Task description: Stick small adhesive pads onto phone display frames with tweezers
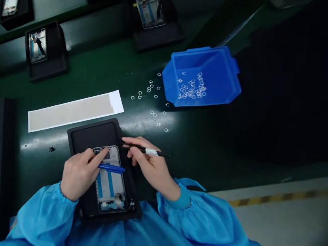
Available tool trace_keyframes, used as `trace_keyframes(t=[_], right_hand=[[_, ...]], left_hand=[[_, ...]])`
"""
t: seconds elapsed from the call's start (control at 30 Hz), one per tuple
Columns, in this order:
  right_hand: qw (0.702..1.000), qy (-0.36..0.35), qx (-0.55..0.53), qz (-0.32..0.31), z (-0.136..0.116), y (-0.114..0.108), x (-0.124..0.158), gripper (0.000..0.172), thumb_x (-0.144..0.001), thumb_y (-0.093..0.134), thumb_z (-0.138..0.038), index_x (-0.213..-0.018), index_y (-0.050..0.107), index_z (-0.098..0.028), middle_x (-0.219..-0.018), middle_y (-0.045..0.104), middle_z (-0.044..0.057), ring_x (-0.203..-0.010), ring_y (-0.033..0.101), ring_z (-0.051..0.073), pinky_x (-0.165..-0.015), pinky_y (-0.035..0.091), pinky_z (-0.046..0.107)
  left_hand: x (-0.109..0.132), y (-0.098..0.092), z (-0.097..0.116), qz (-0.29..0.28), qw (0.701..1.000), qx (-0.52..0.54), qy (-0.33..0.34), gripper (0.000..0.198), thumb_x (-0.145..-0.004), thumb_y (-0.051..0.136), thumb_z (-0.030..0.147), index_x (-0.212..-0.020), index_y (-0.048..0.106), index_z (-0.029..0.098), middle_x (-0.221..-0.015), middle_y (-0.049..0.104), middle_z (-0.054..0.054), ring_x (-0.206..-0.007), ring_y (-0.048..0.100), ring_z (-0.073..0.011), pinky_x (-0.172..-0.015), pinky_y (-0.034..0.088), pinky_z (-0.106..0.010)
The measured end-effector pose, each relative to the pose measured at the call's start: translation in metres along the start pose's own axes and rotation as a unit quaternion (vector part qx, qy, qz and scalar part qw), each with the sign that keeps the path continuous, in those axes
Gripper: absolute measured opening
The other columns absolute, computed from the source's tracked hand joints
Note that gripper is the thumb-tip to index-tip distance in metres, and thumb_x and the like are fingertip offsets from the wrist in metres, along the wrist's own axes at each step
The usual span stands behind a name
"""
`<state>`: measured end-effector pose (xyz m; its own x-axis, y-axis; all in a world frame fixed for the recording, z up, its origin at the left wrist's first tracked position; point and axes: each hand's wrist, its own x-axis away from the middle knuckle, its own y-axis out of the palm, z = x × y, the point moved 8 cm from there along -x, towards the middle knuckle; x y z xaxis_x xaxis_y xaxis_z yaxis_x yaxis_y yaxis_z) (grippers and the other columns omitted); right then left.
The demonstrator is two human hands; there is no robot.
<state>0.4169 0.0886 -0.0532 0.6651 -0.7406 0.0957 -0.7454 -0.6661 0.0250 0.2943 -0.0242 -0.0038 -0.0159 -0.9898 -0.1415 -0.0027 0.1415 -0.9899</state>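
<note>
An opened phone body (114,190) with blue strips inside lies in a black tray (91,134) right in front of me. My left hand (78,172) is closed round a blue pen-like tool (113,168), and its index fingertip rests on the top edge of the phone. Beside the tray's right edge, my right hand (149,165) pinches black tweezers (139,148) with a white band on them. Their tip points left, close to the phone's upper right corner. Whether the tip grips anything is too small to tell.
A blue bin (220,78) lies ahead right, with small white frame-shaped pieces inside and scattered before it. A white-edged beige strip sheet (72,111) lies beyond the tray. More black trays with phones (37,45) stand at the back left. A dark parts tray (3,139) sits left.
</note>
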Motion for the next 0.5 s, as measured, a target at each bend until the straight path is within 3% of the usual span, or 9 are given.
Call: trace_keyframes(t=[0.23, 0.33, 0.43, 0.5], right_hand=[[0.998, 0.025, 0.023, 0.044, 0.011, 0.004, 0.001, 0.023, -0.092, 0.061, -0.042, -0.09, 0.066, -0.019, -0.075, 0.063, 0.001, -0.059, 0.059, 0.012, -0.05, 0.05, 0.024], [0.996, 0.009, 0.056, 0.062, 0.007, 0.004, 0.002, 0.019, -0.089, 0.065, -0.039, -0.088, 0.065, -0.02, -0.078, 0.064, 0.001, -0.06, 0.06, 0.013, -0.052, 0.05, 0.025], [0.992, -0.019, 0.083, 0.088, 0.001, 0.002, 0.004, 0.017, -0.086, 0.07, -0.035, -0.081, 0.062, -0.02, -0.074, 0.063, -0.001, -0.056, 0.058, 0.011, -0.051, 0.048, 0.024], [0.989, -0.036, 0.107, 0.094, -0.002, 0.003, 0.004, 0.018, -0.085, 0.071, -0.034, -0.078, 0.06, -0.021, -0.069, 0.061, -0.002, -0.053, 0.057, 0.011, -0.049, 0.047, 0.024]], left_hand=[[-0.004, 0.006, -0.001, -0.06, 0.998, -0.007, 0.0, 0.035, -0.093, 0.049, 0.015, -0.122, 0.066, 0.024, -0.075, 0.058, 0.0, -0.055, 0.055, -0.0125, -0.049, 0.037, -0.026], [-0.002, 0.012, -0.013, -0.081, 0.991, 0.098, -0.052, 0.037, -0.093, 0.048, 0.015, -0.125, 0.063, 0.026, -0.083, 0.061, 0.0, -0.059, 0.057, -0.0109, -0.05, 0.041, -0.023], [-0.001, 0.015, -0.032, -0.063, 0.963, 0.225, -0.135, 0.039, -0.094, 0.045, 0.017, -0.131, 0.058, 0.024, -0.089, 0.062, 0.0, -0.067, 0.061, -0.0104, -0.057, 0.047, -0.021], [-0.002, 0.017, -0.04, -0.055, 0.952, 0.25, -0.167, 0.038, -0.095, 0.044, 0.02, -0.131, 0.058, 0.021, -0.091, 0.063, -0.001, -0.067, 0.06, -0.0109, -0.058, 0.047, -0.022]])
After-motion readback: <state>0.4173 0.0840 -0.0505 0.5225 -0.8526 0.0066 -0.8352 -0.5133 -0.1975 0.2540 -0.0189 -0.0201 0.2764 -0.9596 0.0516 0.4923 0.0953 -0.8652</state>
